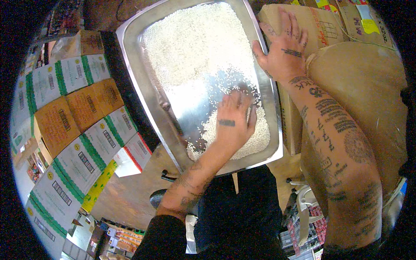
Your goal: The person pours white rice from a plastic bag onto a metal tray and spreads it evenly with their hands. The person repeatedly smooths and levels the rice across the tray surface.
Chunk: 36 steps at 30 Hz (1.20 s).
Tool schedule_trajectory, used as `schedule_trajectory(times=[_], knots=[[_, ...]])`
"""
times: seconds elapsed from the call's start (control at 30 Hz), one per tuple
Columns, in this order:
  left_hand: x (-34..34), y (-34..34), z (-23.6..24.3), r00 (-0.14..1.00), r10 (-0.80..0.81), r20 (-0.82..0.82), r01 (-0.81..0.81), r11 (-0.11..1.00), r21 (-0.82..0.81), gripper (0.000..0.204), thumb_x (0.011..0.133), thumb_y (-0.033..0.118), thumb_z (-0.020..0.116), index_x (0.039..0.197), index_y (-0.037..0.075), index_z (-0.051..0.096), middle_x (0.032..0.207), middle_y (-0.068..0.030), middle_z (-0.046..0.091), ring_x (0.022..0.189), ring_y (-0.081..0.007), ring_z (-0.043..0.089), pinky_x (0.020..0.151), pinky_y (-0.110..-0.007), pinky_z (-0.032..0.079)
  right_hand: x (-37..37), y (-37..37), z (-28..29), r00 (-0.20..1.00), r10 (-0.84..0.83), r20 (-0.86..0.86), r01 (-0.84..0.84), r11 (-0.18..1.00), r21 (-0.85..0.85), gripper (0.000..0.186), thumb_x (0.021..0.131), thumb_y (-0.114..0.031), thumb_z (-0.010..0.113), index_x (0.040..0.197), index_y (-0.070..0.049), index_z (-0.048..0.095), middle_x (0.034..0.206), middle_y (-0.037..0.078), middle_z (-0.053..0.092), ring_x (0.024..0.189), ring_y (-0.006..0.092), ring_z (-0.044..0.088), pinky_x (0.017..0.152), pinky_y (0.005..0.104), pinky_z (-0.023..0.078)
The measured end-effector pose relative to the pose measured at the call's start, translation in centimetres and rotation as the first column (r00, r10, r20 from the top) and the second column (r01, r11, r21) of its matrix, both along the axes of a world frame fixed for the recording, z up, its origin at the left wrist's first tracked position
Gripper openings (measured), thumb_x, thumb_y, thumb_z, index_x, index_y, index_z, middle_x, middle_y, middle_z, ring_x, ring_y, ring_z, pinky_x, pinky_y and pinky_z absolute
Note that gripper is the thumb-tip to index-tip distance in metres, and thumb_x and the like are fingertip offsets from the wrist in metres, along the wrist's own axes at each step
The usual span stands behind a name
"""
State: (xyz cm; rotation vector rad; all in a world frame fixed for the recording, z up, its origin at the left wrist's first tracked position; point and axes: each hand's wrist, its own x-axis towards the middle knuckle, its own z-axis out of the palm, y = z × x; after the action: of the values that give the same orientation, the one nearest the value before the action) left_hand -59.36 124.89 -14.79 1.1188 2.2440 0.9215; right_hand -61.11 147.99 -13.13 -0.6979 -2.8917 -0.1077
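Note:
A shallow rectangular metal tray [157, 125] lies in front of me, holding white rice grains [195, 43]. Most of the rice is spread over its far half, and a smaller heap [253, 141] gathers at the near right corner. Between them shows bare shiny metal with scattered grains. My left hand [234, 119] lies palm down in the tray at the edge of the near heap, its fingers extended and slightly blurred at the tips. Beyond the tray's right rim, my right hand [284, 50] rests with fingers spread on a cardboard box [312, 21], its thumb near the rim.
At the left, white cartons with green bands [80, 160] are stacked with brown cartons [82, 108]. A large round brown surface [359, 82] stands at the right, below the cardboard box. A white chair [305, 203] is at the lower right, by the floor.

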Motion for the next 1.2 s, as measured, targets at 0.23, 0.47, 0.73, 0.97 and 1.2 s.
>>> schedule_trajectory(times=[0.23,0.47,0.73,0.97,1.2], knots=[[-4.0,5.0,-1.6,0.962,-0.013,-0.273,0.01,1.0,-0.012,0.069,0.081,0.014,0.071,0.147,0.007,0.054,0.144,-0.0243,0.049,0.124,-0.0453,0.051,0.103,-0.057,0.044,-0.3,-0.2,0.0,0.999,-0.026,0.044,0.026,1.0,0.011,0.056,0.092,-0.048,0.071,0.142,-0.024,0.068,0.17,0.015,0.03,0.158,0.0397,0.023,0.121,0.0714,0.021],[1.0,-0.6,0.2,0.993,-0.115,0.035,0.116,0.993,-0.033,0.041,0.081,0.012,0.071,0.121,0.002,0.071,0.122,-0.02,0.064,0.117,-0.0394,0.058,0.099,-0.052,0.047,-0.1,-0.2,0.3,0.999,-0.02,0.026,0.02,1.0,-0.011,0.057,0.092,-0.05,0.069,0.142,-0.024,0.068,0.17,0.016,0.029,0.158,0.0394,0.023,0.122,0.0718,0.019],[-8.3,5.1,-2.0,0.942,0.064,-0.328,0.004,0.98,0.201,0.05,0.081,0.01,0.069,0.131,0.005,0.067,0.128,-0.0216,0.058,0.115,-0.0404,0.056,0.097,-0.051,0.047,-0.4,-0.2,0.2,1.0,-0.015,0.027,0.014,1.0,0.005,0.057,0.092,-0.049,0.07,0.143,-0.023,0.067,0.171,0.016,0.028,0.158,0.0389,0.023,0.123,0.0713,0.018],[-2.5,0.4,-0.7,0.978,-0.153,0.145,0.157,0.987,-0.022,0.055,0.082,0.005,0.067,0.137,0.011,0.066,0.14,-0.0239,0.059,0.128,-0.0433,0.057,0.115,-0.055,0.042,0.0,-0.3,0.4,1.0,-0.009,0.019,0.01,0.999,-0.036,0.056,0.092,-0.048,0.069,0.141,-0.021,0.068,0.17,0.017,0.027,0.158,0.0418,0.022,0.122,0.0716,0.02],[-8.8,2.6,-0.7,0.966,0.13,-0.224,-0.097,0.983,0.153,0.054,0.084,0.003,0.068,0.137,0.012,0.068,0.139,-0.0214,0.059,0.121,-0.0433,0.059,0.111,-0.051,0.045,-0.3,-0.5,0.9,1.0,-0.004,-0.03,0.003,0.999,-0.043,0.057,0.089,-0.044,0.071,0.138,-0.017,0.068,0.168,0.021,0.03,0.156,0.0431,0.025,0.122,0.0703,0.022]])
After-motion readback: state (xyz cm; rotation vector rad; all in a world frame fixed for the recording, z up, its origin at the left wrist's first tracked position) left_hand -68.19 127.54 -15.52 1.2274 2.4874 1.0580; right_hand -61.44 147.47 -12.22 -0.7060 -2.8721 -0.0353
